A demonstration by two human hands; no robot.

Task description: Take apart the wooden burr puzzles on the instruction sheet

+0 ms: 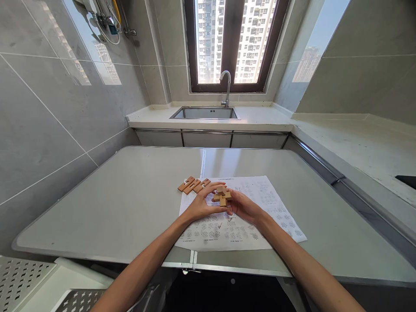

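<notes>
one cluster of crossed wooden blocks (223, 201) sits pinched between the left hand (199, 208) and the right hand (245, 207), both curled around its sides. it is held over a printed sheet (208, 245); several slotted wooden pieces (190, 188) lie in a row at the sheet's far left corner, above a pale table (130, 203).

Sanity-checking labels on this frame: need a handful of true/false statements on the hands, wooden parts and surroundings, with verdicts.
1. The left hand and right hand both hold a wooden block assembly. True.
2. A printed sheet lies on the table. True.
3. Every wooden part is in the hands. False: loose wooden pieces lie by the sheet's far left corner.
4. The tabletop has a basin cut into it. False: the sink is set in the far counter.
</notes>
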